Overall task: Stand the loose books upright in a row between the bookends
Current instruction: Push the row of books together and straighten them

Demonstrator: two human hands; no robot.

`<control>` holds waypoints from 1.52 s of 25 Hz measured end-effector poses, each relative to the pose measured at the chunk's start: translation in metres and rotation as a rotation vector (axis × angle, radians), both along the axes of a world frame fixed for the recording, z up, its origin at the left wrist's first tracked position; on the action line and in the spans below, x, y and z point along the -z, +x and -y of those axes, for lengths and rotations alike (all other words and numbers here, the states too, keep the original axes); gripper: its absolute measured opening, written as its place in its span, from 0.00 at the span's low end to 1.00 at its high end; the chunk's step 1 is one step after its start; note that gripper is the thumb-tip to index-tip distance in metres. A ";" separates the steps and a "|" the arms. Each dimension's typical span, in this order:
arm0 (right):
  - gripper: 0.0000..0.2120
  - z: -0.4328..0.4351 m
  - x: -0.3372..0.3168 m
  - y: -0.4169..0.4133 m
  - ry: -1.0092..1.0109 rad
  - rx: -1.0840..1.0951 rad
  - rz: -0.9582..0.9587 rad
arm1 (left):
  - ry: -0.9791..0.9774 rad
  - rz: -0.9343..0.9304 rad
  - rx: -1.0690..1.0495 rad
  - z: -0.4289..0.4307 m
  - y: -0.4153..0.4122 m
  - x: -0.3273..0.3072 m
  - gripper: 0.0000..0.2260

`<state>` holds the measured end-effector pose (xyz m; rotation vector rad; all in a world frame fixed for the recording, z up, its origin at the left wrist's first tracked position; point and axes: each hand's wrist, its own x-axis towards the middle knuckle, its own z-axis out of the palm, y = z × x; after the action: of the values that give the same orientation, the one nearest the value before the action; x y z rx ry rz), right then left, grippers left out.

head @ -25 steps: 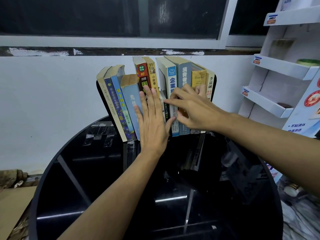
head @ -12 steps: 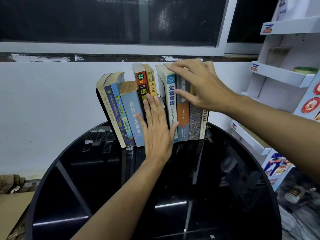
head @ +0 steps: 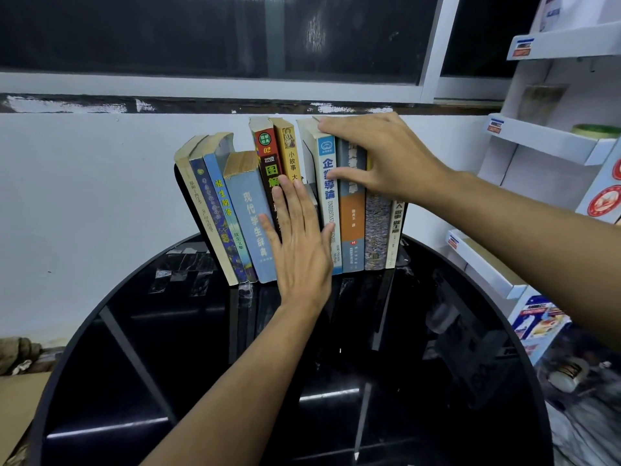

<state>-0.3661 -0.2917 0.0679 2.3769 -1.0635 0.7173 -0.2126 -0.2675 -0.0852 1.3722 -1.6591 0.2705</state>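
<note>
A row of several books stands at the back of a round black glass table (head: 141, 344). The books on the left, among them a light blue book (head: 252, 216), lean left against a black bookend (head: 179, 183). My left hand (head: 299, 250) presses flat, fingers straight, against the spines of the red-black book (head: 267, 153) and the yellow book (head: 289, 153) in the middle. My right hand (head: 379, 159) grips the upright books on the right from above, its fingers over their top edges and its thumb on the white-blue book (head: 327, 203). Beside the last book shows a thin dark edge of the right bookend (head: 405, 216).
A white wall is close behind the books, below a dark window. A white cardboard display shelf (head: 537, 142) stands at the right, near the table's edge. Tape patches (head: 181, 267) stick to the glass left of the books. A cardboard box (head: 16, 398) lies at the lower left.
My right hand rose from the spines to the tops of the right books, which went from leaning to upright. My left hand stayed flat on the middle spines.
</note>
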 end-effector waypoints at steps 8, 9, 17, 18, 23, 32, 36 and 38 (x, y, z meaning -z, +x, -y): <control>0.32 0.001 0.007 0.002 -0.049 -0.008 0.046 | -0.018 0.008 -0.024 0.003 -0.001 0.002 0.34; 0.32 0.000 0.007 0.002 -0.045 -0.005 0.045 | -0.020 0.009 -0.023 0.003 -0.001 0.002 0.34; 0.39 -0.011 -0.003 -0.003 0.062 0.031 -0.096 | 0.007 -0.021 0.044 -0.006 0.002 -0.001 0.35; 0.40 -0.014 -0.005 -0.006 0.075 0.034 -0.108 | 0.009 -0.024 0.051 -0.008 0.001 -0.002 0.35; 0.39 -0.023 -0.007 -0.019 0.077 0.037 -0.129 | 0.028 0.014 0.089 -0.020 -0.007 -0.005 0.37; 0.39 -0.020 0.000 -0.025 0.049 0.022 -0.087 | 0.025 0.105 0.082 -0.010 -0.032 -0.007 0.38; 0.39 -0.016 0.006 -0.024 0.022 0.019 -0.031 | 0.008 0.121 0.046 -0.004 -0.033 -0.005 0.37; 0.39 -0.016 0.006 -0.025 0.015 0.014 -0.029 | 0.002 0.125 0.037 -0.002 -0.033 -0.004 0.37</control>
<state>-0.3908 -0.2761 0.0616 2.3822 -1.0762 0.6700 -0.2454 -0.2657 -0.0812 1.3486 -1.7859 0.3391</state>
